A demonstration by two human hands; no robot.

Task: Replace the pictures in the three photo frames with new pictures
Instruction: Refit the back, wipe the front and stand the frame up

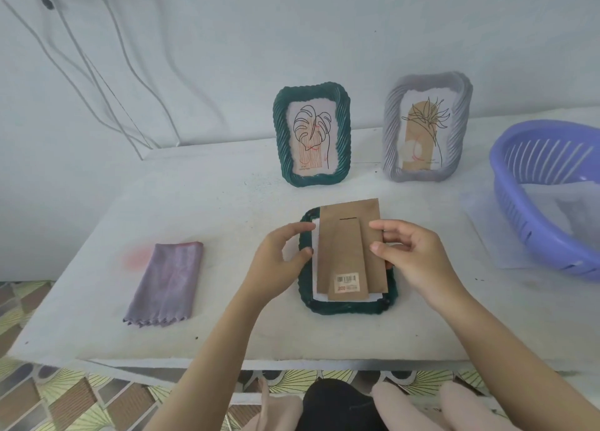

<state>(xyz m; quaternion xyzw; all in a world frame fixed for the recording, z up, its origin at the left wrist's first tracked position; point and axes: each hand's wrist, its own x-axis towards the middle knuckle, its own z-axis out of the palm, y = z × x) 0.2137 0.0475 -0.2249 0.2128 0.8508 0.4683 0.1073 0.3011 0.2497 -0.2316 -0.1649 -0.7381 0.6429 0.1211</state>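
Photo frames, three. One upright green frame [280, 132], centre of the picture, holding a leaf drawing. One upright grey frame [391, 128] to its right, holding a plant drawing. One face-down green frame [344, 310], lower centre on the table [227, 203], with one brown backing board [350, 236] bearing one barcode sticker [347, 282], over a white sheet [316, 236].

Hands, two, apart: left hand [279, 258] grips the face-down frame's left rim; right hand [412, 255] pinches the board's right edge.

One purple folded cloth [165, 281], lower left. One purple basket [519, 203], right edge.
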